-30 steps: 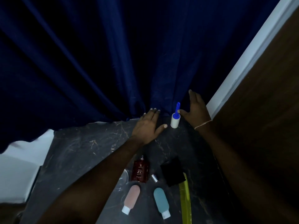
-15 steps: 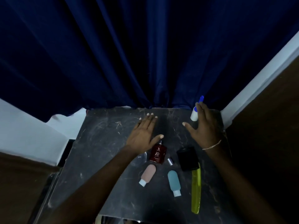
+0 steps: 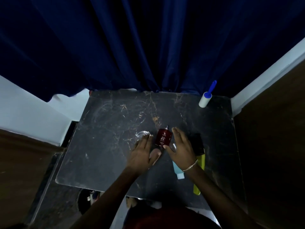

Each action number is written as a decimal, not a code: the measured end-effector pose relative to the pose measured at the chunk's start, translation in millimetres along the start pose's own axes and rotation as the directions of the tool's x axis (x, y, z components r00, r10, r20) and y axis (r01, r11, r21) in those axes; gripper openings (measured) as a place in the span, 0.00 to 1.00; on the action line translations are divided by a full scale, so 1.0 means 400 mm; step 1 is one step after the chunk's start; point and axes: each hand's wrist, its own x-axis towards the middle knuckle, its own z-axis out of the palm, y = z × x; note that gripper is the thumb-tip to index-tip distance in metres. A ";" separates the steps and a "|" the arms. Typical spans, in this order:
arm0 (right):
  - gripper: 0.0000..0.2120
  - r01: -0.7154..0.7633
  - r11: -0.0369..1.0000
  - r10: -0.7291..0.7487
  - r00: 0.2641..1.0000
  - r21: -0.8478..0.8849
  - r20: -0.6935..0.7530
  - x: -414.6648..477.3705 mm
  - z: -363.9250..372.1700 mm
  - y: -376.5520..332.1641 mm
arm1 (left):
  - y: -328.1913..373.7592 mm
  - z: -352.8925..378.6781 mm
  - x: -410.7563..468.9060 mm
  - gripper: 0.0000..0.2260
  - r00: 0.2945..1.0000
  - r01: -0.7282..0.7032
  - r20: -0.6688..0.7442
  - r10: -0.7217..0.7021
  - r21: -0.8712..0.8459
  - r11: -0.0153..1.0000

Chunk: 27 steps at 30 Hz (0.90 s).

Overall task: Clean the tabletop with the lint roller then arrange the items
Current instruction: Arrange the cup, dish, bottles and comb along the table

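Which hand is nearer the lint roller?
The right hand. It sits below-left of the lint roller, by the red bottle; the left hand lies further left, beyond the bottle.

Roller (image 3: 206,98) stands at desk (image 3: 102,146) far right corner; bottle (image 3: 163,137) lies mid-desk, between both hands; dish (image 3: 142,134) left of it.

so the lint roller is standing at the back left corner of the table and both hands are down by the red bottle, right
Not quite. The head view shows the lint roller at the back right corner of the table, not the back left. The rest holds: the left hand and right hand are both down by the red bottle, one on each side of it.
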 end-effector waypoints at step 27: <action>0.44 -0.410 0.744 0.511 0.858 -0.528 0.053 0.087 0.072 0.138 | 0.087 0.028 0.175 0.34 0.998 -0.015 0.068 0.017 -0.024 1.000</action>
